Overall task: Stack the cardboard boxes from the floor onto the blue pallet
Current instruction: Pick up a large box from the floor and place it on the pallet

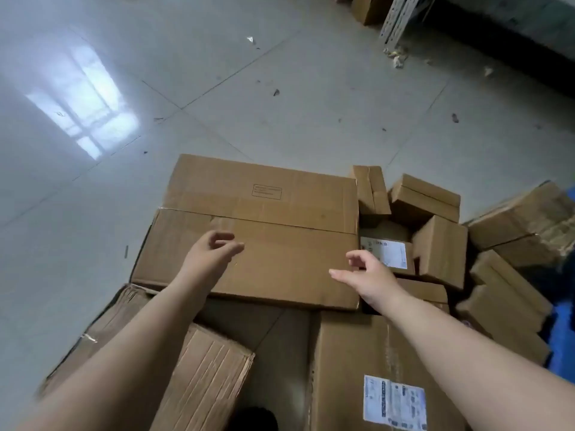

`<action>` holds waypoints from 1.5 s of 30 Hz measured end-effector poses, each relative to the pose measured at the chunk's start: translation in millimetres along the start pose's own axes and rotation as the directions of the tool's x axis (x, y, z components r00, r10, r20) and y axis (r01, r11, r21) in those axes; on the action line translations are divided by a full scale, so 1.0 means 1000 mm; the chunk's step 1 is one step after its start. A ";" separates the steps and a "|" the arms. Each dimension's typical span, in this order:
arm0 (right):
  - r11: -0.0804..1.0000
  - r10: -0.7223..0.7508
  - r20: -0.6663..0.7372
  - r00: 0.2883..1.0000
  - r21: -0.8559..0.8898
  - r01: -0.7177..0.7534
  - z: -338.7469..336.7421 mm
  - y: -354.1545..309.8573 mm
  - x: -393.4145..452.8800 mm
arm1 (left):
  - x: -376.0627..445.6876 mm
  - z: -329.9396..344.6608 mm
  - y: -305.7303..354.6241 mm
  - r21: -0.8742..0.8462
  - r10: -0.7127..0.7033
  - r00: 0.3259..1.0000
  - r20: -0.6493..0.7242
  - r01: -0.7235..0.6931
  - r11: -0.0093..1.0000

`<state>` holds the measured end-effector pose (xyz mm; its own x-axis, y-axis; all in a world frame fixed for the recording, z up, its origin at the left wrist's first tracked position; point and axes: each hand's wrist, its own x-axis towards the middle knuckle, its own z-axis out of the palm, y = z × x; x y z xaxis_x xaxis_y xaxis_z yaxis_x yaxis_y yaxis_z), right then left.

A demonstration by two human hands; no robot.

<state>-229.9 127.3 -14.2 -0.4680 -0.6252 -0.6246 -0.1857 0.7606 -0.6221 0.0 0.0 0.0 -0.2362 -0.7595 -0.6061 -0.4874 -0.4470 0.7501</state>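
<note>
Above the large flat box, both hands hover, fingers spread.

A pale tiled floor is carrying everything here, and a window's reflection is shining on it at the left. Dark specks and crumpled paper scraps are lying on the tiles near a metal rack leg and a brown box at the top. Lower down, a heap of cardboard boxes is lying on the tiles, and a strip of blue pallet is showing at the right edge.
</note>
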 end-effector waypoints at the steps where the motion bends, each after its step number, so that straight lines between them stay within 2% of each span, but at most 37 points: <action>1: 1.000 -0.014 -0.021 1.000 -0.006 0.014 0.007 0.010 0.009 | 0.007 0.002 -0.011 -0.002 0.016 1.000 -0.006 -0.016 1.000; 6: 0.992 0.020 -0.121 0.992 -0.119 -0.035 0.033 0.066 0.056 | 0.056 -0.008 -0.081 0.071 0.007 0.995 -0.104 0.000 0.997; 11: 0.984 0.000 -0.234 0.972 -0.175 -0.042 0.051 0.095 0.091 | 0.100 -0.040 -0.128 0.231 0.082 0.921 -0.380 0.009 0.973; 15: 0.981 -0.012 -0.261 0.965 -0.189 -0.039 0.053 0.104 0.115 | 0.127 -0.059 -0.142 0.327 0.026 0.882 -0.471 0.148 0.934; 18: 0.994 0.021 -0.261 0.965 -0.097 -0.048 0.052 0.107 0.124 | 0.146 -0.071 -0.149 0.356 -0.039 0.855 -0.517 0.257 0.898; 22: 0.993 0.048 -0.297 0.954 -0.085 -0.077 0.052 0.108 0.135 | 0.162 -0.085 -0.166 0.314 -0.084 0.807 -0.585 0.320 0.894; 25: 0.989 0.072 -0.311 0.948 -0.100 -0.108 0.053 0.108 0.139 | 0.170 -0.088 -0.177 0.232 -0.097 0.811 -0.577 0.276 0.933; 28: 0.989 0.088 -0.320 0.943 -0.085 -0.122 0.053 0.100 0.142 | 0.172 -0.091 -0.182 0.252 -0.098 0.799 -0.593 0.300 0.920; 30: 0.991 0.066 -0.302 0.951 -0.089 -0.097 0.055 0.090 0.148 | 0.172 -0.097 -0.184 0.253 -0.078 0.797 -0.599 0.281 0.926; 34: 0.994 0.004 -0.284 0.959 -0.108 -0.036 0.064 0.057 0.169 | 0.175 -0.123 -0.202 0.122 -0.090 0.802 -0.591 0.199 0.972; 37: 0.992 -0.037 -0.241 0.970 0.107 0.065 0.063 0.043 0.178 | 0.180 -0.146 -0.224 0.048 -0.134 0.763 -0.632 0.211 0.976; 39: 0.977 -0.004 -0.188 0.982 0.208 0.044 0.062 0.054 0.175 | 0.172 -0.147 -0.225 -0.008 -0.171 0.753 -0.635 0.215 0.977; 41: 0.956 0.155 -0.173 0.973 0.275 -0.103 0.067 0.074 0.170 | 0.166 -0.144 -0.228 -0.031 -0.186 0.762 -0.621 0.213 0.977; 43: 0.841 0.345 -0.159 0.925 0.491 -0.229 0.078 0.080 0.167 | 0.158 -0.133 -0.222 -0.016 -0.184 0.781 -0.596 0.218 0.976; 45: 0.713 0.422 -0.202 0.884 0.675 -0.186 0.088 0.067 0.179 | 0.146 -0.117 -0.211 0.071 -0.146 0.814 -0.562 0.224 0.972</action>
<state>-250.1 50.8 -208.9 -0.6664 -0.1961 -0.7193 0.5383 0.5409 -0.6462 166.7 -72.1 -216.1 0.3510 -0.8187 -0.4545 -0.5866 -0.5705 0.5748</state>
